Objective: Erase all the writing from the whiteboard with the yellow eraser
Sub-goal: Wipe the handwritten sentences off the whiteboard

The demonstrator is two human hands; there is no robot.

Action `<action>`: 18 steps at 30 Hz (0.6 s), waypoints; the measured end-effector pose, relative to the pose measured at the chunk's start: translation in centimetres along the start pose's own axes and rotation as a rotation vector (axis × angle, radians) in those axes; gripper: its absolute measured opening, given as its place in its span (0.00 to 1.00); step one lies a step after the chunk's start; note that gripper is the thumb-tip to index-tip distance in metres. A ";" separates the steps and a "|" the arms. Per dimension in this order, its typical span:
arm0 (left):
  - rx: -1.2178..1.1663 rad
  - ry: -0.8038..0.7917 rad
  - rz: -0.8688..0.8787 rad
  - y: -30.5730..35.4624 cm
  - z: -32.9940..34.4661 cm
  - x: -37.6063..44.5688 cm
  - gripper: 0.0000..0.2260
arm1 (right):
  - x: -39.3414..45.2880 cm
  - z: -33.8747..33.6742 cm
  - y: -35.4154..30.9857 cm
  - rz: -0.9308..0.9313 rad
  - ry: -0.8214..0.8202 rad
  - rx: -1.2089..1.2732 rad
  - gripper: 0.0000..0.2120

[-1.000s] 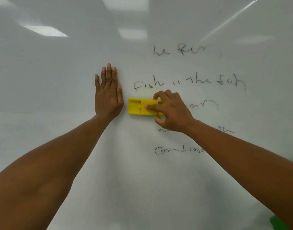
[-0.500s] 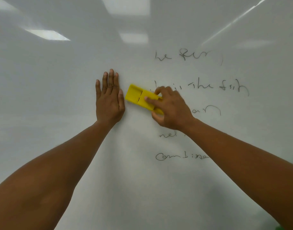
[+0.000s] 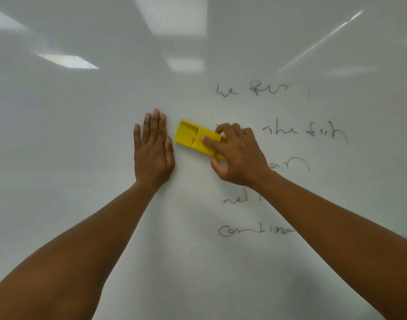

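Observation:
A whiteboard (image 3: 82, 158) fills the head view. My right hand (image 3: 239, 155) grips the yellow eraser (image 3: 191, 136) and holds it flat on the board, tilted down to the right. Just left of the eraser, my left hand (image 3: 153, 148) lies flat on the board with straight fingers. Black handwriting stays on the right half: a top line (image 3: 262, 91), "the fish" (image 3: 304, 132), a fragment (image 3: 290, 163) by my right wrist, "nel" (image 3: 236, 199) and "combine" (image 3: 255, 230). My right hand and arm cover parts of these lines.
Ceiling lights reflect in the glossy board at the top, such as a bright panel (image 3: 69, 61). The left half of the board carries no writing.
The eraser rose from the third line to the second, tilted, and wiped away the word "fish" at that line's start. My left hand kept its place.

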State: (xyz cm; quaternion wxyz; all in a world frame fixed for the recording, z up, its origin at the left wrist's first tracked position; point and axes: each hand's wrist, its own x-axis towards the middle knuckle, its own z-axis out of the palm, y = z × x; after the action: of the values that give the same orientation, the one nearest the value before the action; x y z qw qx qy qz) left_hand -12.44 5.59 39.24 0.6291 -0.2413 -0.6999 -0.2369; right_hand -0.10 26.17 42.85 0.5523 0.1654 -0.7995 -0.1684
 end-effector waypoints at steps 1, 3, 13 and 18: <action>-0.003 0.003 0.001 0.0 0.0 0.0 0.25 | -0.3 0.1 0.2 -0.033 -0.009 -0.028 0.23; -0.002 0.002 0.001 0.0 0.1 0.1 0.25 | -0.5 0.1 0.6 0.054 0.045 -0.020 0.23; 0.027 -0.011 -0.010 -0.2 0.3 0.1 0.25 | 1.1 0.4 0.1 0.290 0.172 0.043 0.25; 0.023 -0.001 0.008 -0.2 0.0 0.2 0.25 | 0.4 0.4 0.9 -0.053 0.027 -0.046 0.23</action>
State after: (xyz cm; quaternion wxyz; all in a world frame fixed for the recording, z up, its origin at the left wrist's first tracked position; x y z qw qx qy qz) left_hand -12.62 5.45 39.40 0.6322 -0.2370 -0.7021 -0.2262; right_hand -0.70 26.85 43.51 0.5621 0.1762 -0.7832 -0.1991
